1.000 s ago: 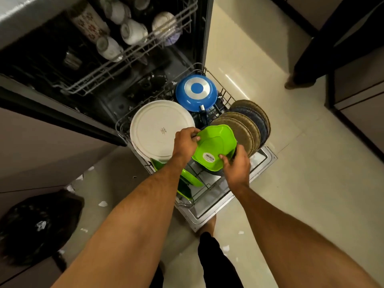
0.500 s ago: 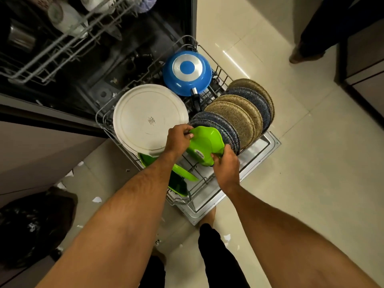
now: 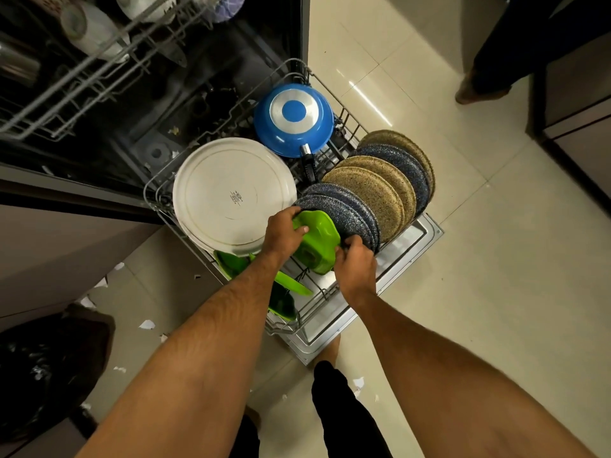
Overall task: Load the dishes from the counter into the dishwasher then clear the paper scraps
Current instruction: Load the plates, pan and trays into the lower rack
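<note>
A bright green bowl (image 3: 316,244) stands on edge in the pulled-out lower rack (image 3: 154,188) of the dishwasher, against a row of speckled blue and tan plates (image 3: 370,196). My left hand (image 3: 282,234) grips its left rim and my right hand (image 3: 355,267) grips its right edge. A large white plate (image 3: 228,193) leans at the rack's left. An upturned blue pan (image 3: 294,119) sits at the back. More green dishes (image 3: 291,285) lie under my left forearm.
Paper scraps (image 3: 147,324) lie scattered on the tiled floor near a black rubbish bag (image 3: 43,368) at lower left. The upper rack (image 3: 82,71) holds cups. Another person's foot (image 3: 479,90) stands at upper right beside a cabinet (image 3: 575,104). My own foot is under the open door.
The green bowl has gone down from above the rack into it and tipped upright against the blue plates. Both hands followed it down and keep hold.
</note>
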The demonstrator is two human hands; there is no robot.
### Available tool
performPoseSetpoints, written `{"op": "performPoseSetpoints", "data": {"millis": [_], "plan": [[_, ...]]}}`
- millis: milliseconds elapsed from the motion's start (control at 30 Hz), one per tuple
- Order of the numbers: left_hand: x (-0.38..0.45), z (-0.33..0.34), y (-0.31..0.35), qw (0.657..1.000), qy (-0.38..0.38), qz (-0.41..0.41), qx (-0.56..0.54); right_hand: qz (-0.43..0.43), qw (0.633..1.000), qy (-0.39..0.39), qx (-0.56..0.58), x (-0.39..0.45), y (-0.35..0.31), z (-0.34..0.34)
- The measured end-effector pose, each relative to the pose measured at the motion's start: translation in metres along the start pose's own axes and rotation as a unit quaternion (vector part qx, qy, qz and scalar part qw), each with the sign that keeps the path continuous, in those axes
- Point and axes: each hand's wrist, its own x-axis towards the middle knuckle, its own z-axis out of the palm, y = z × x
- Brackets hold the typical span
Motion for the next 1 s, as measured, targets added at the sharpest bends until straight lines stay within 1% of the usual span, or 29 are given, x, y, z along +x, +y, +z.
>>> {"op": "performPoseSetpoints", "data": {"millis": [100,300,400,467,533,633,700,833,1000], "plan": [[-0.002,-0.002,-0.001,1.0,0.003,-0.008,-0.015,0.005,1.0,0.002,-0.008,-0.003,-0.004,-0.003],[-0.008,-0.008,-0.001,1.0,-0.002,-0.004,-0.028,-0.012,1.0,0.013,-0.002,-0.014,-0.019,-0.004],[-0.023,-0.019,0.002,1.0,0.0,0.001,-0.024,-0.019,0.999,0.019,-0.017,-0.023,-0.028,-0.006],[-0.039,-0.031,0.004,1.0,0.016,0.003,-0.008,-0.027,0.999,0.019,-0.031,-0.034,-0.036,-0.011],[-0.063,-0.049,0.006,0.999,0.04,0.009,0.03,-0.044,0.998,0.023,-0.048,-0.05,-0.049,-0.019],[-0.103,-0.086,0.007,0.991,0.081,0.04,0.101,-0.07,0.995,0.028,-0.061,-0.072,-0.074,-0.029],[-0.129,-0.117,0.007,0.984,0.111,0.061,0.128,-0.101,0.991,0.035,-0.075,-0.088,-0.096,-0.035],[-0.184,-0.184,0.002,0.971,0.179,0.07,0.14,-0.174,0.978,0.04,-0.105,-0.126,-0.146,-0.045],[-0.26,-0.271,-0.016,0.953,0.256,0.06,0.15,-0.273,0.95,0.044,-0.147,-0.191,-0.224,-0.055]]}}
